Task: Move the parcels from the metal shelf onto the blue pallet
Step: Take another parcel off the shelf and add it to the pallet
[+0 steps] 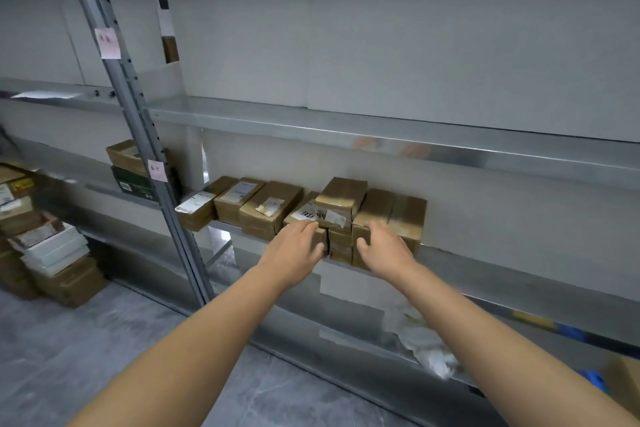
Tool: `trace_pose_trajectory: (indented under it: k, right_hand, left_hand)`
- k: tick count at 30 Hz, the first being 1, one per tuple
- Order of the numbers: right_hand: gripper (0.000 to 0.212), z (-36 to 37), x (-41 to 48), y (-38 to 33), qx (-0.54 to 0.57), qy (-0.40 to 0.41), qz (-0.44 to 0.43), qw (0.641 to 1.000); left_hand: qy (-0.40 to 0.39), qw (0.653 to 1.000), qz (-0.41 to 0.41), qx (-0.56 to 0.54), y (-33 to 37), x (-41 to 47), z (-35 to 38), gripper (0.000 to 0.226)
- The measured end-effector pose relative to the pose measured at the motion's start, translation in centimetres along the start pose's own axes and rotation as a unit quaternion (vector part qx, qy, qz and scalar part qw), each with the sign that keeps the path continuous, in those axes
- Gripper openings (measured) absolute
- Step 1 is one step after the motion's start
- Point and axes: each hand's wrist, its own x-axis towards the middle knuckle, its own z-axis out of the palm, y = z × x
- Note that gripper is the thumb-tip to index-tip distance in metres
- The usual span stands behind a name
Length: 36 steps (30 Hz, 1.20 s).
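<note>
A row of brown cardboard parcels [270,208] lies on a middle level of the metal shelf [519,267]. Near the row's right end a small parcel [341,199] sits stacked on another [341,246]. My left hand [298,248] reaches in from the left, its fingers lying on the top front edge of a labelled parcel [304,213]. My right hand [384,246] touches the front of the parcel [372,206] to the right of the stack. Neither hand has lifted anything. Bits of something blue [590,378] show at the lower right, mostly hidden.
A slanted shelf post [138,135] stands left of the parcels. The level above [381,135] juts out over my hands. Crumpled white plastic [422,343] lies on the lower level. Piled boxes [52,253] stand on the floor at left; a cardboard box [623,374] is at lower right.
</note>
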Motion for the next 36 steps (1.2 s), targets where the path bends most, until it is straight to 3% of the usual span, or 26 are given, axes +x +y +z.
trace_pose_trajectory:
  k: [5, 9, 14, 21, 27, 31, 36]
  right_hand:
    - [0.033, -0.3, 6.5, 0.4, 0.064, 0.008, -0.004, 0.998]
    - [0.044, 0.5, 10.1, 1.3, 0.071, -0.006, 0.012, 0.997]
    - [0.053, 2.2, 13.5, 2.0, 0.116, -0.030, 0.076, 0.990]
    - [0.049, 4.0, 19.1, 1.2, 0.170, -0.007, 0.180, 0.969]
    - [0.045, 5.6, 23.4, -0.5, 0.179, -0.025, 0.254, 0.950]
    - [0.051, 6.9, 25.5, -1.7, 0.144, -0.051, 0.314, 0.937]
    - [0.071, 9.2, 26.1, -2.3, 0.195, 0.000, 0.338, 0.921]
  left_hand:
    - [-0.004, 1.000, -0.028, -0.007, -1.1, 5.5, 0.9, 0.054]
    - [0.001, 0.998, -0.052, -0.031, -1.8, 9.0, 2.3, 0.053]
    - [-0.027, 0.997, -0.055, -0.053, -3.2, 12.5, 4.3, 0.055]
    - [-0.058, 0.983, -0.091, -0.149, -6.7, 18.7, 6.7, 0.057]
    - [-0.147, 0.951, -0.128, -0.239, -8.3, 23.8, 8.8, 0.050]
    - [-0.201, 0.892, -0.166, -0.369, -9.2, 26.2, 10.2, 0.048]
    - [-0.189, 0.854, -0.201, -0.441, -9.9, 27.5, 12.1, 0.054]
